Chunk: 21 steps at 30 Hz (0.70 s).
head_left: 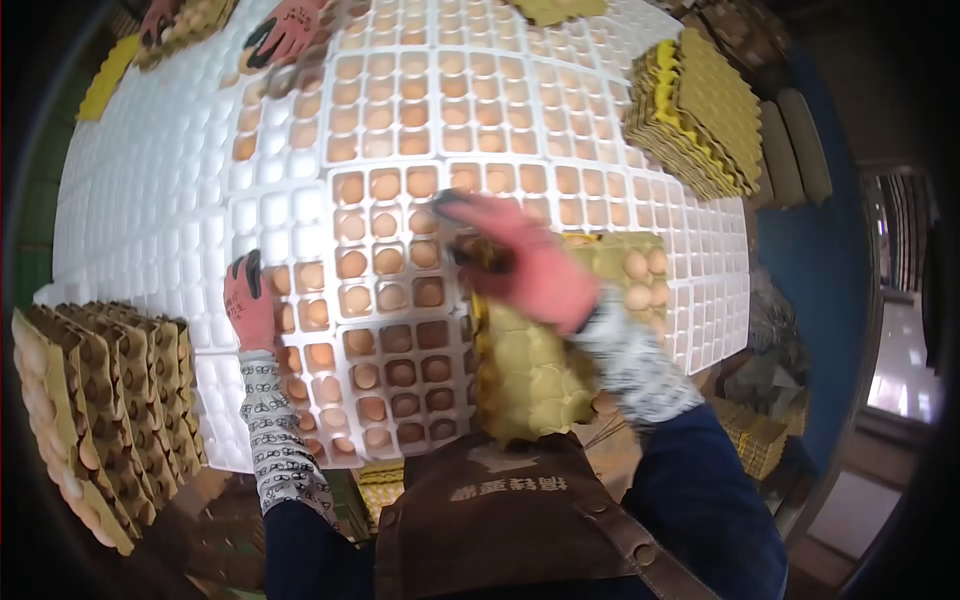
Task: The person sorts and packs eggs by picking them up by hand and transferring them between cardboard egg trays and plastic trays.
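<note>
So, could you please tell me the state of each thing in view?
White trays in the middle: holding eggs.
White trays at far left: no eggs visible.
Pulp tray by the right forearm: a few eggs in it.
Left pulp stack: tilted, eggs in its outer tray.
Right pulp stack: no eggs visible on top.
Left hand: gloved, grip unclear.
Right hand: gloved, blurred, fingers apart.
Other person's hand: gloved, grip unclear.
</note>
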Available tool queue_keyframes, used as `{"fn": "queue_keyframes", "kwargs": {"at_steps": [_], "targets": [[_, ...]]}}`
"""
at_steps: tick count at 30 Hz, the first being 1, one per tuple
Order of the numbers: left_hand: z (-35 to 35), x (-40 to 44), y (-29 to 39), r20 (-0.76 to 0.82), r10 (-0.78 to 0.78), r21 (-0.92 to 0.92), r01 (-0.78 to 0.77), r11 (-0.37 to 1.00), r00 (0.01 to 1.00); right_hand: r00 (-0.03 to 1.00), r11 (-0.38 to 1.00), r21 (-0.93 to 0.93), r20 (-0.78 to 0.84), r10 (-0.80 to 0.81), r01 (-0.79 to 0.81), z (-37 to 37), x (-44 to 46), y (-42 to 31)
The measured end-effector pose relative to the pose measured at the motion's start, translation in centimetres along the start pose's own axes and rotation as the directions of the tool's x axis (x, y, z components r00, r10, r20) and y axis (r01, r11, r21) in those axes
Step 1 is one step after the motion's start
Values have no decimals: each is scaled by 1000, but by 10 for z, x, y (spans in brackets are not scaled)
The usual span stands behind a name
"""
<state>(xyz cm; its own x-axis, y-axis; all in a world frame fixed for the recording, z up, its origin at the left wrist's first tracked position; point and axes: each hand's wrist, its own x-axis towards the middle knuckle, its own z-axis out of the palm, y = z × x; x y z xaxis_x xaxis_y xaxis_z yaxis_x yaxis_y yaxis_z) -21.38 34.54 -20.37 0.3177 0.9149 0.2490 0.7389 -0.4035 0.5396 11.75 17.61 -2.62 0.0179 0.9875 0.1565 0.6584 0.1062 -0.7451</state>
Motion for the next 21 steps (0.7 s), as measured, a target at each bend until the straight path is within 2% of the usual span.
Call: {"fn": "queue_keyframes", "kwargs": {"at_steps": [1,2,3,4,5,6,7,8,9,10,11,12,13,14,15,16,17,19,20,21], "targets": [[4,-6,-6,2,-13,15,13,1000,1000,970,966,111,-43,241,-235,-39,-27,8],[3,-11,0,-18,2,57,-1,998,1000,957,952,-135,-142,255,-274,-78,-56,28],[1,-13,7,-40,21,102,-16,995,999,939,897,-283,-159,307,-341,-116,-86,40],[-1,-14,17,-52,38,142,-30,989,998,883,814,-352,-97,459,-462,-142,-108,51],[0,-16,41,-96,47,49,-42,998,994,869,794,-407,1,494,-451,-154,-128,63],[4,-17,80,-131,55,-46,-62,997,990,926,806,-511,47,374,-299,-150,-147,83],[8,-18,123,-166,58,-140,-82,987,984,933,813,-541,128,335,-218,-148,-150,94],[12,-20,171,-59,135,-293,-147,945,989,933,818,-560,208,294,-132,-147,-154,106],[18,-30,220,26,263,-430,-226,874,965,950,832,-549,211,229,-79,-148,-154,110],[28,-45,272,97,403,-449,-321,834,910,919,836,-538,268,290,-107,-150,-145,103],[32,-55,318,186,614,-324,-542,775,767,877,842,-522,331,348,-137,-151,-141,96],[38,-62,360,236,746,-307,-680,666,623,936,866,-496,271,224,-63,-150,-157,111],[56,-73,384,268,789,-303,-729,614,553,976,885,-466,203,74,30,-152,-168,132],[74,-83,405,328,756,-286,-703,651,567,996,933,-359,60,60,-35,-156,-178,134],[87,-87,416,319,734,-253,-693,675,599,956,939,201,-36,290,-277,-160,-189,139],[102,-91,423,299,746,-222,-717,661,595,933,820,526,-123,338,-227,-168,-202,163],[111,-93,425,274,765,-212,-739,639,583,887,610,779,-168,431,-148,-174,-208,180],[114,-91,424,320,761,-198,-746,636,564,831,670,723,-261,492,-170,-187,-208,171],[119,-90,428,340,774,-216,-756,618,535,914,848,490,-216,343,-203,-194,-210,190],[115,-85,434,332,730,-339,-647,683,597,985,978,179,-111,131,-110,-204,-201,196]]}}
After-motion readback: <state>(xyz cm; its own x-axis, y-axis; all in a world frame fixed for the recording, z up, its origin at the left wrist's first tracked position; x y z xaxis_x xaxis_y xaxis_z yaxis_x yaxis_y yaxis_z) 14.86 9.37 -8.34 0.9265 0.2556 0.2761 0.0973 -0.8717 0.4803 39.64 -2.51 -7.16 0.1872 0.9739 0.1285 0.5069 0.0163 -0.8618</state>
